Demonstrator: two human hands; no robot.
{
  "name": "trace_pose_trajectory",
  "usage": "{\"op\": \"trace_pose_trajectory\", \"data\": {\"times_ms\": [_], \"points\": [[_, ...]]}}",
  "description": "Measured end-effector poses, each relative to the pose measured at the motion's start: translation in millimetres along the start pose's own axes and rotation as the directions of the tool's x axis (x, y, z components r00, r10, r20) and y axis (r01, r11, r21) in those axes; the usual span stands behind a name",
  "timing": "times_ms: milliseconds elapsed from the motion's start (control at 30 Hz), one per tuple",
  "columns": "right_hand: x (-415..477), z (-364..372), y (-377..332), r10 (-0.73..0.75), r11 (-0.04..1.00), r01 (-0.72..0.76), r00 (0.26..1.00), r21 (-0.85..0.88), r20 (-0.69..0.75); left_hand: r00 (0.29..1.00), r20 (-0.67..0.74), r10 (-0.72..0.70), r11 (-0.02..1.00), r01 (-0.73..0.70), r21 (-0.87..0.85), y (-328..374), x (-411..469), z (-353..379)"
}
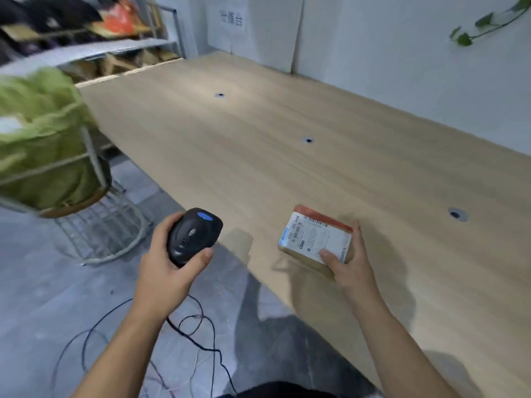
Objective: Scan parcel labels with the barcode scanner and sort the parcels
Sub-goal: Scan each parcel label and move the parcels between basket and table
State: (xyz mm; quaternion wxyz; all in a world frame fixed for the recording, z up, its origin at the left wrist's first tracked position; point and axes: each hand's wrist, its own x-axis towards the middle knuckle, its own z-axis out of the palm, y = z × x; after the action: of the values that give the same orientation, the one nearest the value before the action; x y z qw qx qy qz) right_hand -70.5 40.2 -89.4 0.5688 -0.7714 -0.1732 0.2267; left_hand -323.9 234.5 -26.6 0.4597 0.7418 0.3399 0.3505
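Left hand (169,262) grips the black barcode scanner (195,235), fingers (168,222) curled round its left side, thumb pressed along its right side, blue button on top facing the camera. The scanner is held off the tabletop (258,139), over the grey floor (43,282), just outside the near edge. Right hand (352,265) holds 1 small cardboard parcel (316,239) above the tabletop close to the near edge: thumb on the white label (313,234), fingers wrapped round the parcel's right side. Label faces up, with a red strip along the parcel's far edge; parcel slightly tilted, cannot tell if it touches the tabletop. Scanner and parcel are apart, side by side. 3 round holes (308,140) run along the tabletop. Black cable (198,344) loops on the floor. A wire basket (94,225) with a green bag (43,133) stands off the left edge, blurred.
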Motion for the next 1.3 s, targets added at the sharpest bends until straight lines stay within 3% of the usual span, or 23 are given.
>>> {"op": "trace_pose_trajectory", "data": {"times_ms": [200,467,733,1000,1167,1300], "points": [[13.5,136.2,-42.7,-0.06,0.998,0.059,0.966,0.012,0.253,0.958,-0.284,-0.044,0.998,0.052,0.022,-28.1,7.4,-117.5],[48.2,287.2,-86.3,-0.12,0.993,0.109,0.877,0.05,0.465,0.814,-0.566,-0.128,0.988,0.155,0.0,-75.5,25.1,-197.5],[126.0,441.5,-140.1,-0.171,0.985,0.15,0.756,0.087,0.631,0.658,-0.731,-0.181,0.966,0.26,-0.005,-119.8,112.3,-250.1],[199.2,570.1,-224.1,-0.233,0.972,0.166,0.665,0.164,0.71,0.468,-0.865,-0.179,0.931,0.364,0.004,-142.4,217.5,-309.4],[222.8,636.4,-263.8,-0.28,0.96,0.198,0.636,0.198,0.719,0.399,-0.899,-0.178,0.941,0.335,-0.037,-156.7,263.4,-350.3],[243.0,695.6,-289.3,-0.3,0.953,0.237,0.631,0.191,0.715,0.384,-0.902,-0.197,0.954,0.287,-0.087,-178.3,305.0,-390.6]]}}
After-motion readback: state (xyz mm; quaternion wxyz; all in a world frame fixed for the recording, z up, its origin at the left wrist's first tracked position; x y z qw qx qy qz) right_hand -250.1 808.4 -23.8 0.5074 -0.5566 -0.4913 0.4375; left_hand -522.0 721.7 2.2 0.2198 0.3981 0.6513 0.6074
